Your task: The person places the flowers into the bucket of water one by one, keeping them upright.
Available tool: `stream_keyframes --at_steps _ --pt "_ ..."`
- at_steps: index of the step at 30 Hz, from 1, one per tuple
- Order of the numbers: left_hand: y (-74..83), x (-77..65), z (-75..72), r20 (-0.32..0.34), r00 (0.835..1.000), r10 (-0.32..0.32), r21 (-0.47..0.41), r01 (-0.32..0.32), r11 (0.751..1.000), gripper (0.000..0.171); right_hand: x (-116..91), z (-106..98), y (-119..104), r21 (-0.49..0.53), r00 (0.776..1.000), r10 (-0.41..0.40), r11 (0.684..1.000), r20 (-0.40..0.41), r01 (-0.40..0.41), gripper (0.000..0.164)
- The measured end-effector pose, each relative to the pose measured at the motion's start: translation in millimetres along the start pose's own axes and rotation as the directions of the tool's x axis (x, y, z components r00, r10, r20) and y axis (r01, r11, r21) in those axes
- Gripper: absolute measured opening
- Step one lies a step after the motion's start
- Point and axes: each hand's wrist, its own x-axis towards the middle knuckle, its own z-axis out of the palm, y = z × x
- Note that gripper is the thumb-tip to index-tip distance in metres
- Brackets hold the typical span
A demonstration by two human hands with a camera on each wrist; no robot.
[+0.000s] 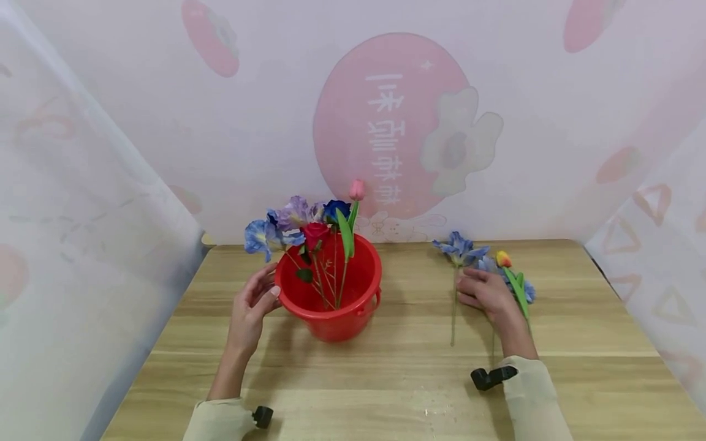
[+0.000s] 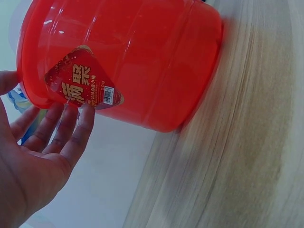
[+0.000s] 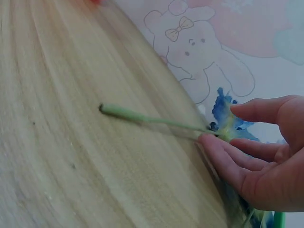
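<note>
A red plastic bucket (image 1: 331,327) stands upright on the table. In it lean a light blue iris (image 1: 258,237), a purple iris (image 1: 295,212), a red rose (image 1: 315,235), a dark blue rose (image 1: 335,210) and a pink tulip (image 1: 357,190). My left hand (image 1: 250,309) touches the bucket's left side, fingers spread below the rim beside a red label (image 2: 85,78). On the right, my right hand (image 1: 488,294) is at the stem of a blue iris (image 1: 460,250), thumb and fingers apart around it in the right wrist view.
Partly behind my right hand lie another blue iris (image 1: 488,264) and a yellow-orange tulip (image 1: 503,259) with green leaves. A printed white curtain (image 1: 265,122) rises behind the wooden table (image 1: 353,392). The bucket's handle (image 1: 368,303) hangs on its right side.
</note>
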Motion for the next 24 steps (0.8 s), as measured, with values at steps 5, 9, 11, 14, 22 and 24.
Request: stream_keyframes --at_steps 5,9,11,14,22,24 --pt "-1.0 1.1 0.8 0.003 1.0 0.003 0.001 -0.003 1.0 0.047 2 -3 1 0.095 1.0 0.01 0.995 0.024 -0.012 0.076" --pt "-1.5 0.8 0.0 -0.002 1.0 0.006 0.0 -0.006 1.0 0.047 3 -2 -2 0.151 1.0 0.016 0.988 0.016 -0.018 0.074" --pt "-1.0 0.8 -0.5 -0.002 1.0 0.008 0.004 -0.008 1.0 0.047 2 -1 -5 0.15 1.0 0.005 0.989 0.008 -0.006 0.073" --pt "-0.7 1.4 -0.8 -0.002 1.0 0.008 0.003 -0.008 1.0 0.048 0 2 -10 0.131 1.0 -0.027 0.991 -0.006 0.028 0.072" --pt "-1.4 1.5 -0.6 -0.003 1.0 -0.001 0.006 0.001 1.0 0.048 -15 12 -25 0.088 0.993 -0.121 0.989 -0.002 0.121 0.065" --pt "-1.4 1.1 -0.8 -0.003 1.0 -0.004 0.008 0.004 1.0 0.048 -19 15 -29 0.061 0.991 -0.131 0.989 -0.007 0.131 0.062"
